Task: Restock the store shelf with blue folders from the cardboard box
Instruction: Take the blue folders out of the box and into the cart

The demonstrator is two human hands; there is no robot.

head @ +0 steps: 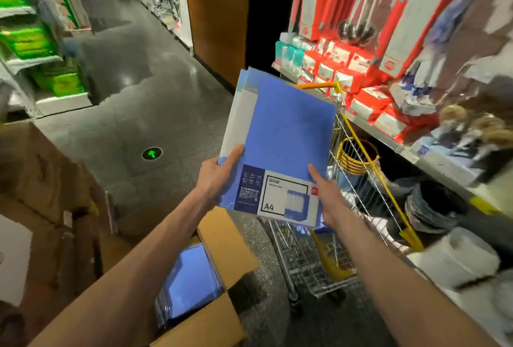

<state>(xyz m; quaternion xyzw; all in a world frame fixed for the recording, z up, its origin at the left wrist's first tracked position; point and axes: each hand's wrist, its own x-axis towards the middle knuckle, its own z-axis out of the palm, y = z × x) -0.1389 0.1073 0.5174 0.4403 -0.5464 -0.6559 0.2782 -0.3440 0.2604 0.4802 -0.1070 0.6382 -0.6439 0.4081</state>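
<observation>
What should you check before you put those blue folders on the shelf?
1. Left hand grips the blue folders: ok, thumb lies on the front at the left edge.
2. Right hand grips them too: ok, thumb on the label, near the lower right corner.
3. Stack squared up: not ok, the folders fan apart at the top left.
4. Free spot on the shelf: cannot tell, it is blurred.
5. Way to the shelf: probably not ok, the wire cart stands in front of it.
6. More stock in the cardboard box: ok, blue shows inside.
</observation>
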